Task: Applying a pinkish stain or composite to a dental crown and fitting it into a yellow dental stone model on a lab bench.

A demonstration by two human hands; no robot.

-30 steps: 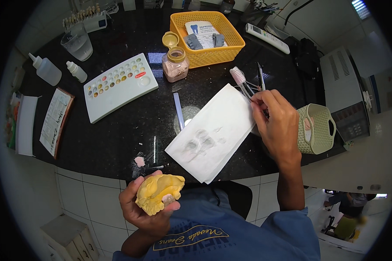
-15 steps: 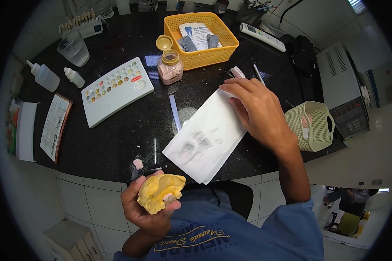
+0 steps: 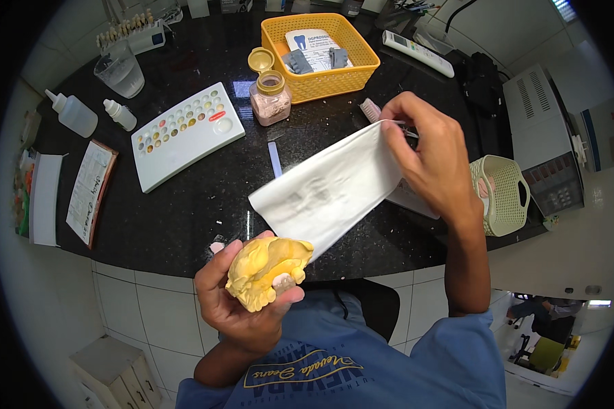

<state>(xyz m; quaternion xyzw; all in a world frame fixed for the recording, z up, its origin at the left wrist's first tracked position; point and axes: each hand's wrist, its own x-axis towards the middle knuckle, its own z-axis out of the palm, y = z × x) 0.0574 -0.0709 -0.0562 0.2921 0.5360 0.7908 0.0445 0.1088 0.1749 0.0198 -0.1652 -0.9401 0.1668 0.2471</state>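
My left hand (image 3: 228,310) is wrapped round a yellow plaster dental model (image 3: 252,276), held up in front of my shirt at the table's near edge. A small pinkish-white piece (image 3: 283,281) sits in a gap among the model's teeth, close to my thumb. With thumb and forefinger, my right hand (image 3: 433,160) pinches the far corner of a white paper towel (image 3: 334,198). Grey smudges mark the towel's middle. It slants up toward my right hand, and its near end passes behind the model. A pale flat thing (image 3: 416,199) shows partly beneath the towel.
A white palette (image 3: 184,160) of coloured wells lies left. An open jar of pink powder (image 3: 271,102) stands before a yellow basket (image 3: 320,85). A lilac-handled tool (image 3: 274,160), a brush (image 3: 370,109) and a pale green basket (image 3: 501,204) surround the towel.
My right hand has gone from resting over the paper towel to pinching its corner and lifting it. The left hand has moved slightly up and right with the dental model.
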